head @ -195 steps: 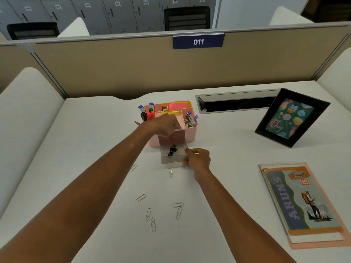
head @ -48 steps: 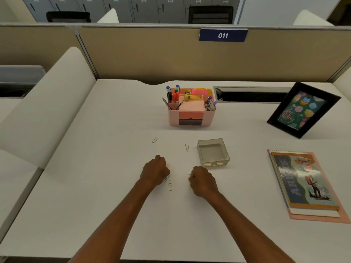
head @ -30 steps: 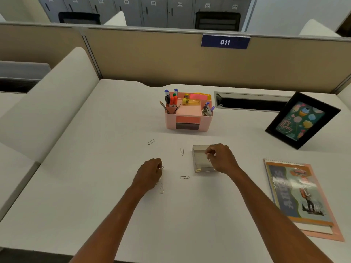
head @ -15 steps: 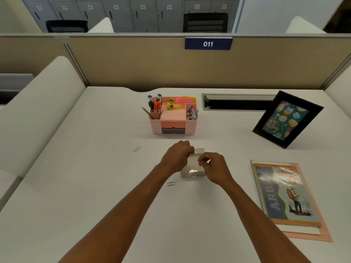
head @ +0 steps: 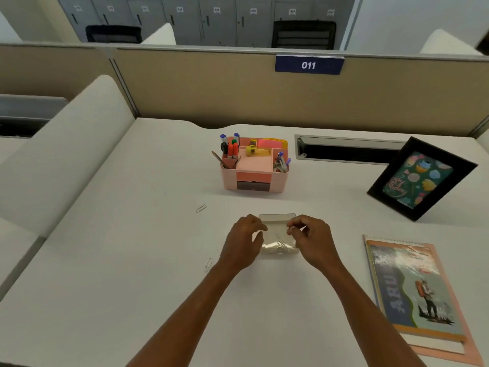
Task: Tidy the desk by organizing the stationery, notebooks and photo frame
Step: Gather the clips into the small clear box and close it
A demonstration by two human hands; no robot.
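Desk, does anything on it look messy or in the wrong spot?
Yes. Two lie loose on the desk: the far paper clip, left of the clear tray, and the near paper clip, beside the left hand. Other clips lie in the tray.

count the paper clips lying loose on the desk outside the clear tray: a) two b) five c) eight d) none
a: one paper clip lies to the far left of the clear tray and a second one lies nearer the camera; the other clips in view sit inside the tray.
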